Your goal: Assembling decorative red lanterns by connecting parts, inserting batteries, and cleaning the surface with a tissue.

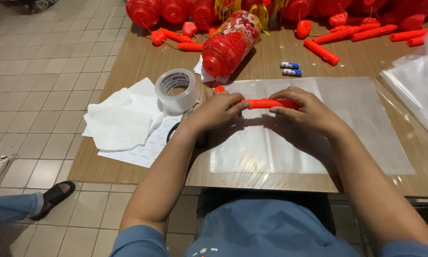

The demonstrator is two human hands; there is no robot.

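Orange stick (266,103) lies level, long axis left-right; left hand (217,110), right hand (305,110) pinch its ends.

Glossy plastic stick (269,103); clear film bag (347,123) — matt wood-grain table (128,62).

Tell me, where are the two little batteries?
In the head view, the two small batteries lie on the wooden table, past the right hand, between the big red lantern and a loose red stick.
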